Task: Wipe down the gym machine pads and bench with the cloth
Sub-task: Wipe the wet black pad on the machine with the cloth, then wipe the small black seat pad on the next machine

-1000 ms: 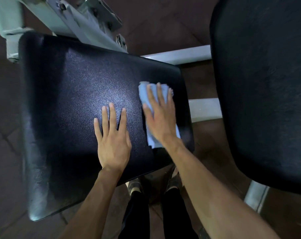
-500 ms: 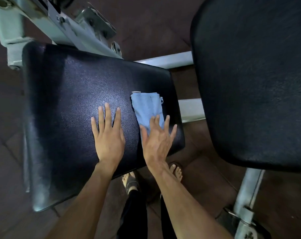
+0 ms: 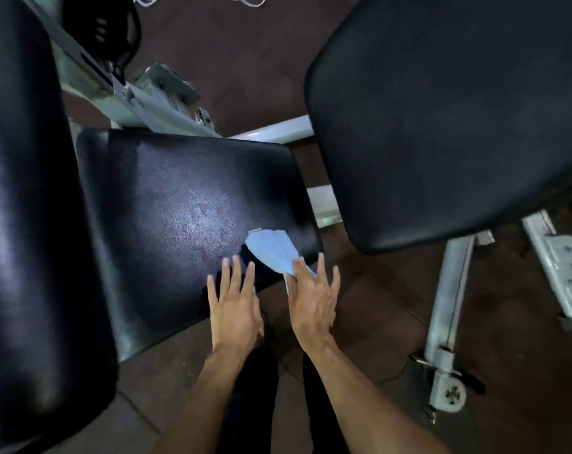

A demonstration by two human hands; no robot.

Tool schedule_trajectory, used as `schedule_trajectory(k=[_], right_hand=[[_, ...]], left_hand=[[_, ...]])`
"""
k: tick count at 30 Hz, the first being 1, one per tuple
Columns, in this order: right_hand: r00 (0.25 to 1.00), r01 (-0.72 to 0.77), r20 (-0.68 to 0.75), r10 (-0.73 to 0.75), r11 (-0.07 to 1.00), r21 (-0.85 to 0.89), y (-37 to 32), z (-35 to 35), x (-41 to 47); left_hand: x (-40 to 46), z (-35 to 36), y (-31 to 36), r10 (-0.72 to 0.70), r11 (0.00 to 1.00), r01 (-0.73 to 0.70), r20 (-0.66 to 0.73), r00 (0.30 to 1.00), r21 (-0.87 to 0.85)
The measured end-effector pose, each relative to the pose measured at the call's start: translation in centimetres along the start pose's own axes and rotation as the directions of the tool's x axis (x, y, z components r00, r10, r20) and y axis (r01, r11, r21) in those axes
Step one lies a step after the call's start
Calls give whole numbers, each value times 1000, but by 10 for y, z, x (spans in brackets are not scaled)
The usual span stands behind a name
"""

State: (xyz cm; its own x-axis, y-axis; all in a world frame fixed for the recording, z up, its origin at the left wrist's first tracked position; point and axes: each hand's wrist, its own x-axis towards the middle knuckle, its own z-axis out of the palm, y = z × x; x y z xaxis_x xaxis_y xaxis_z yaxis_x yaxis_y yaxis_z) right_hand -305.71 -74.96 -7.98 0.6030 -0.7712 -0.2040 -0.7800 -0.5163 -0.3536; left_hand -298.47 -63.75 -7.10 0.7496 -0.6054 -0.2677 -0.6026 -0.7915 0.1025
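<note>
Head view gives you 3 black pads (image 3: 186,204), 1 blue cloth (image 3: 271,249) and 2 hands: your left hand (image 3: 233,306) lies flat, fingers spread, at the middle pad's near edge; your right hand (image 3: 312,303), fingers spread, presses the cloth's near end at that pad's corner

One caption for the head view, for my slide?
Right hand drags light blue cloth off glossy black vinyl pad; left hand open.

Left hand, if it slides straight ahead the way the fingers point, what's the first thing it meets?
Only bare black seat pad: the left hand points across it. The blue cloth lies right of that line, under the right hand. Depth is uncertain.
</note>
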Motion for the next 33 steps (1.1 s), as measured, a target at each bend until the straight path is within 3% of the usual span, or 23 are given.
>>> schedule_trajectory(k=[4, 9, 12, 17, 21, 26, 30, 33], right_hand=[[990, -135, -48, 136, 991, 12, 10, -30, -50], [921, -351, -161, 354, 935, 48, 24, -60, -112], [835, -489, -229, 501, 865, 110, 35, -83, -151], [602, -687, -298, 741, 670, 280, 62, -121, -230], [399, -774, -307, 864, 497, 392, 93, -138, -301], [185, -814, -274, 944, 304, 496, 132, -143, -374], [112, -820, -230, 967, 221, 527, 169, -145, -426], [93, -816, -219, 971, 200, 542, 206, -152, -459]], left_hand=[[-31, -20, 9, 172, 985, -173, 44, 984, 17], [-59, -46, 26, 473, 878, -478, 101, 875, 33], [-73, -62, 46, 606, 788, -616, 152, 781, 23], [-120, -73, 93, 819, 556, -831, 172, 548, 3], [-178, -70, 146, 905, 384, -923, 190, 381, 20], [-257, -60, 202, 930, 254, -967, 271, 248, 15], [-312, -49, 241, 932, 159, -987, 329, 154, 12], [-349, -39, 273, 940, 156, -988, 304, 152, 12]])
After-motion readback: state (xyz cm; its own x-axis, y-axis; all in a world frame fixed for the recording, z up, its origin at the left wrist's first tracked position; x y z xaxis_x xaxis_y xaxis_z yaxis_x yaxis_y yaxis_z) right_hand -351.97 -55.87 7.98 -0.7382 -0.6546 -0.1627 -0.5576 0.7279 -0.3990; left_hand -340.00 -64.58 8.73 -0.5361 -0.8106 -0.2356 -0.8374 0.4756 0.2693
